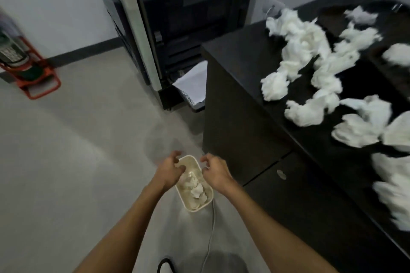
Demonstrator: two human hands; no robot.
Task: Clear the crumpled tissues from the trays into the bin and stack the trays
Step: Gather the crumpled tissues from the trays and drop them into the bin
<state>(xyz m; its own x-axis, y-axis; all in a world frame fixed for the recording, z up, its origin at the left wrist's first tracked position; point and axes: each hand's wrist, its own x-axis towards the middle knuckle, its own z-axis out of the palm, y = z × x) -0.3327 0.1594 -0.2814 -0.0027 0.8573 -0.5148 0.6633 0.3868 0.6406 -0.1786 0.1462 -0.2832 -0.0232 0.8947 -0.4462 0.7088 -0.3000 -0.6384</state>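
Left hand (169, 168) and right hand (214, 169) hang empty, fingers loose, above the bin (188, 206). Most tissues (304, 42) wait on the counter (233, 51) to their right.

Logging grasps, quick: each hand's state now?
Left hand: open, loosely curled, holding nothing.
Right hand: open, holding nothing, over the bin.

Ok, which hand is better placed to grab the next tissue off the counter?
Right, probably. The right hand hovers over the bin on the side nearer the black counter where the tissues lie; the left hand is farther.
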